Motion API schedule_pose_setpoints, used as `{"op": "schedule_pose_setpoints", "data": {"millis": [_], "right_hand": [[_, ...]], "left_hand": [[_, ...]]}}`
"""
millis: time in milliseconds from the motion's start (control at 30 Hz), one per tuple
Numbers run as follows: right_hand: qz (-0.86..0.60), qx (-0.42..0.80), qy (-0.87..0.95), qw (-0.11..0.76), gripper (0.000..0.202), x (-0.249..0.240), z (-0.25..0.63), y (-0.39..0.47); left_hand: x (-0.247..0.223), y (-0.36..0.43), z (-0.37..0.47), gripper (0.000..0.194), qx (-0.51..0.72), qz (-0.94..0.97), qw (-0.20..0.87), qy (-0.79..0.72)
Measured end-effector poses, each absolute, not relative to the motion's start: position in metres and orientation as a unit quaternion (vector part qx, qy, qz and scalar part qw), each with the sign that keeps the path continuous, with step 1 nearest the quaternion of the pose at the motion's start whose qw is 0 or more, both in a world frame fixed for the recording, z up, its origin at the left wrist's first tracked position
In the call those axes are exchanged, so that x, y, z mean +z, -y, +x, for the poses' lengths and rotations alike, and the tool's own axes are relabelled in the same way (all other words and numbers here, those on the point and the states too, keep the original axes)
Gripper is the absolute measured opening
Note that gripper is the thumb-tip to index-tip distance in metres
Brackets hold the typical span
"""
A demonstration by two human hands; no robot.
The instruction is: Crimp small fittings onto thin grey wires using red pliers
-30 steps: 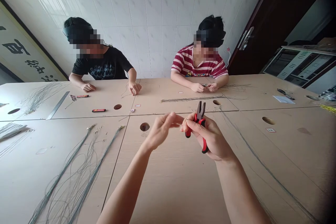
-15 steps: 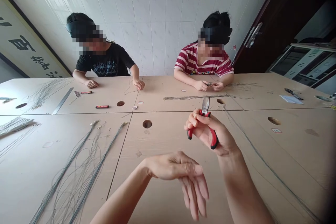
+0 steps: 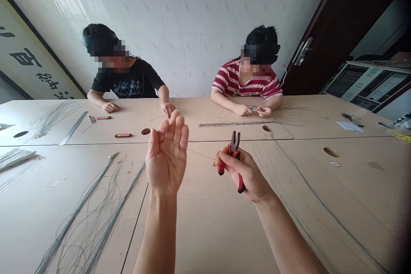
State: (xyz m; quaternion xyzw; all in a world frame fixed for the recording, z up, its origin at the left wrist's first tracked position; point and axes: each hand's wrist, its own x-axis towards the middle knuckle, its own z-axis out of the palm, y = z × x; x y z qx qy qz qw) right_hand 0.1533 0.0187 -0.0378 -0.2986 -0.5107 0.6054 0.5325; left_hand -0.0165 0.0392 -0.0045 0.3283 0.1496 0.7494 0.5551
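Right hand (image 3: 247, 171) gripped red-handled pliers (image 3: 231, 158) above the table (image 3: 208, 231).
Left hand (image 3: 167, 154) raised just left of pliers, palm up, fingers apart; thin wire (image 3: 201, 154) ran between both hands.

ruler (image 3: 73, 128) far left | red-black tool (image 3: 123, 135) by hole | wire bundles (image 3: 93, 205), possibly cables | two seated people

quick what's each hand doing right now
Left hand: open, palm up, raised over the table, a thin wire running from it.
Right hand: closed on the red-handled pliers.
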Motion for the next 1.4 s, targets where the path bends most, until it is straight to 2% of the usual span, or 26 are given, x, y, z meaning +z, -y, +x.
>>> {"op": "schedule_pose_setpoints", "data": {"millis": [133,233,333,467,567,800,1067,1167,1233,1333,1400], "right_hand": [[-0.344,0.523,0.6,0.498,0.021,-0.032,0.151,-0.013],[-0.381,0.478,0.621,0.49,0.023,-0.029,0.153,-0.012],[-0.396,0.461,0.615,0.502,0.023,-0.027,0.156,-0.013],[-0.4,0.427,0.62,0.523,0.024,-0.027,0.159,-0.014],[-0.406,0.417,0.616,0.531,0.024,-0.026,0.16,-0.013],[-0.439,0.37,0.615,0.541,0.02,-0.025,0.165,-0.012],[-0.441,0.356,0.59,0.575,0.02,-0.032,0.167,-0.018],[-0.445,0.355,0.589,0.574,0.02,-0.033,0.165,-0.018],[-0.447,0.346,0.594,0.573,0.02,-0.033,0.164,-0.017],[-0.441,0.32,0.608,0.578,0.016,-0.032,0.162,-0.015],[-0.438,0.302,0.619,0.578,0.015,-0.031,0.161,-0.014]], "left_hand": [[-0.021,-0.052,-0.007,0.041,0.695,0.4,0.556,-0.22],[-0.023,-0.046,0.0,0.043,0.529,0.558,0.558,-0.311],[-0.02,-0.039,0.004,0.044,0.405,0.683,0.502,-0.344],[-0.021,-0.036,0.006,0.046,0.385,0.697,0.436,-0.42],[-0.02,-0.035,0.007,0.049,0.371,0.695,0.43,-0.441],[-0.013,-0.029,0.004,0.054,0.309,0.674,0.573,-0.351],[-0.009,-0.024,-0.007,0.047,0.197,0.672,0.687,-0.195],[-0.013,-0.02,-0.007,0.046,0.242,0.611,0.743,-0.126],[-0.015,-0.018,-0.006,0.048,0.344,0.536,0.765,-0.097],[-0.012,-0.016,-0.004,0.045,0.546,0.398,0.725,-0.129],[-0.008,-0.018,-0.003,0.037,0.637,0.344,0.67,-0.163]]}}
